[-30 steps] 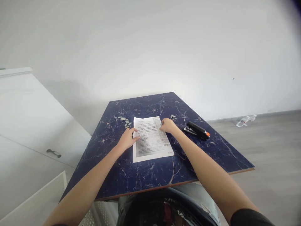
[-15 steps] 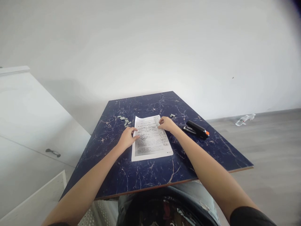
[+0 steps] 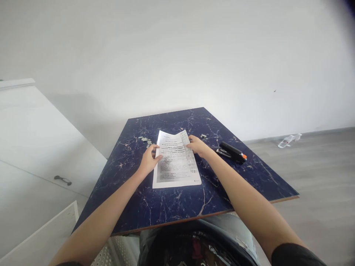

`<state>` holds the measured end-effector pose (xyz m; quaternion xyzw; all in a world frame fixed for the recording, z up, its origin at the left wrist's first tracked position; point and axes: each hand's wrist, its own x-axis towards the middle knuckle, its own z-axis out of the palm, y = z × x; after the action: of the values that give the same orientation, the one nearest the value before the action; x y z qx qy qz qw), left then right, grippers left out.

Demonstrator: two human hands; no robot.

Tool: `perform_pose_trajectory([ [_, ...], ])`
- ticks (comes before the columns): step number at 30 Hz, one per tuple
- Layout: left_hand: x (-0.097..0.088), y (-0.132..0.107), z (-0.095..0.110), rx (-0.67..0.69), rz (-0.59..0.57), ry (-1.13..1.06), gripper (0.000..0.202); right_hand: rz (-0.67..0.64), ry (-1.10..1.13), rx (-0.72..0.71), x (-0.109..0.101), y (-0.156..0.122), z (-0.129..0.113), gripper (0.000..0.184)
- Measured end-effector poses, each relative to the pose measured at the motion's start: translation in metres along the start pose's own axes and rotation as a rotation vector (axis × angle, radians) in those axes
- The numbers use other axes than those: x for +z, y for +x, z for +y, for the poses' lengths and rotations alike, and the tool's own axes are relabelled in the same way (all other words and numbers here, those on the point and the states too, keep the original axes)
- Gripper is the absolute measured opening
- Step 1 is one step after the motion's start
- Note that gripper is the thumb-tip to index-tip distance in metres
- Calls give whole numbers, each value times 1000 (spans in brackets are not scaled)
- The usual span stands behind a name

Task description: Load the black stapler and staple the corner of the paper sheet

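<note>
A white printed sheet of paper covered in dark text is held between my two hands, its far edge raised off the table and bowed down in the middle. My left hand grips the left edge, thumb on the printed face and fingers at the side. On the opposite edge, my right hand pinches the paper, with some fingertips hidden behind it. Whether this is one sheet or a stack, I cannot tell. A black stapler with an orange part lies to the right of my right hand.
Several small staple strips lie beyond my left hand, and a few more beyond my right. All rest on a blue marbled table. A white cabinet stands at left. Clear plastic packaging lies on the floor at right.
The paper's far edge has lifted and bent into a curve, and the paper has shifted slightly left. Both hands have moved slightly, still at its side edges.
</note>
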<state>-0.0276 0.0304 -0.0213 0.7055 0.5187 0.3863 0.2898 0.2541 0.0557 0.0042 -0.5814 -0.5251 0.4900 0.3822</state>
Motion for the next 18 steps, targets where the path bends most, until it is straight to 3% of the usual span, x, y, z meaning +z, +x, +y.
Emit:
perform_pose_trajectory([
  [3, 1, 2, -3, -68, 88, -198, 71, 9, 8, -30, 0, -1, -2, 29],
  [5, 1, 2, -1, -117, 115, -331, 72, 48, 34, -94, 0, -1, -5, 25],
  [8, -1, 1, 7, -139, -33, -520, 53, 131, 82, -223, -1, -2, -10, 21],
  [11, -3, -2, 17, -156, -180, -661, 50, 179, 81, -304, -6, -3, -12, 24],
  [18, -2, -6, 26, -44, -142, -616, 59, 153, 233, -431, -10, -5, -13, 30],
])
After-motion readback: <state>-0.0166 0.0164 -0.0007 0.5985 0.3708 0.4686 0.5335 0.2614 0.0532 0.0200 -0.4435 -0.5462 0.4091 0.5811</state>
